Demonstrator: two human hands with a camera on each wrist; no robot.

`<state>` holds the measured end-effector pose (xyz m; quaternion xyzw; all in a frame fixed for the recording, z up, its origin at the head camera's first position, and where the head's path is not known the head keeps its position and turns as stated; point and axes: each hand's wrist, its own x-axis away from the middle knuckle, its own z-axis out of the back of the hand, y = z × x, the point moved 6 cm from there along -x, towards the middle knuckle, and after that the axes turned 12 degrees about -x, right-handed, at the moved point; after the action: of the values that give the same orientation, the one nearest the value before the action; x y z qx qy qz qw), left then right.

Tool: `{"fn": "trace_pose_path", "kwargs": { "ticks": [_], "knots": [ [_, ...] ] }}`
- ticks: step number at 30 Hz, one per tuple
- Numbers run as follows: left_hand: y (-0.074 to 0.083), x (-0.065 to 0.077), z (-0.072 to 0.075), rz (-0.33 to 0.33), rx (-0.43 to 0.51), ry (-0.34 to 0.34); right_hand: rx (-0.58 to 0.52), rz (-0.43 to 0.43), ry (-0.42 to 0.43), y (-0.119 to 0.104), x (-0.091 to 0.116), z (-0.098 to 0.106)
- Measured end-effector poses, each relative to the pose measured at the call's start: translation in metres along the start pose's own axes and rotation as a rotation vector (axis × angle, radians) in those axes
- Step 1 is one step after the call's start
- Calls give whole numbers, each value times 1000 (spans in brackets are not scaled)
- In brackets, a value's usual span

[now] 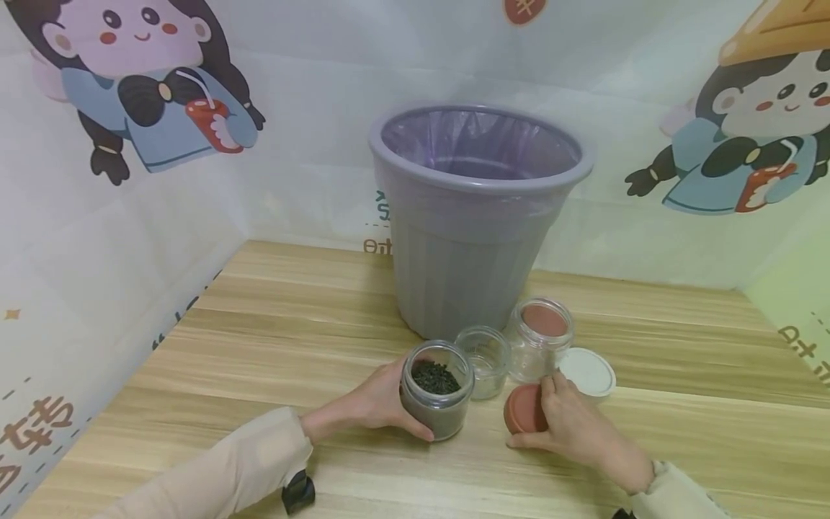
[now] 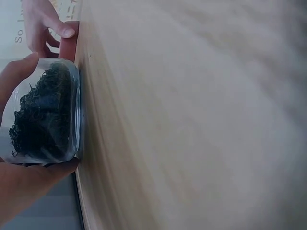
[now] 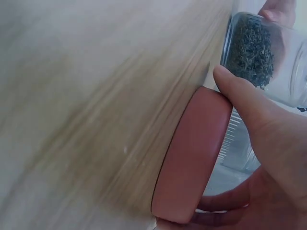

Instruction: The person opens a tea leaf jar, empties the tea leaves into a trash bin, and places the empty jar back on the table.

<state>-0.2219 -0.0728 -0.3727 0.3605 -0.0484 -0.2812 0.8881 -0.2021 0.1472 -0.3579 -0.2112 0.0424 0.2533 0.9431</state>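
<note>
My left hand grips an open glass jar from its left side, thumb across the front. Dark dried leaves, like loose tea, fill part of the jar, which stands upright at the tabletop. To the right, my right hand holds a round reddish lid between thumb and fingers. In the right wrist view the lid has its edge on the wood, with the thumb at one end and fingertips at the other. The jar of leaves shows just beyond it.
A low clear glass jar stands behind and between the hands. Beside it is another clear jar with a reddish disc in its mouth. A white round lid lies right of that. Behind them rises a grey bin lined with a purple bag.
</note>
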Motion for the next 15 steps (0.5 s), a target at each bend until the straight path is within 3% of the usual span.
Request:
{"fn": "trace_pose_path", "kwargs": {
  "ticks": [9, 15],
  "knots": [
    [-2, 0, 4, 23, -8, 30, 47, -68, 26, 1, -3, -2],
    [-8, 4, 11, 76, 20, 74, -70, -183, -52, 10, -3, 1]
  ]
}}
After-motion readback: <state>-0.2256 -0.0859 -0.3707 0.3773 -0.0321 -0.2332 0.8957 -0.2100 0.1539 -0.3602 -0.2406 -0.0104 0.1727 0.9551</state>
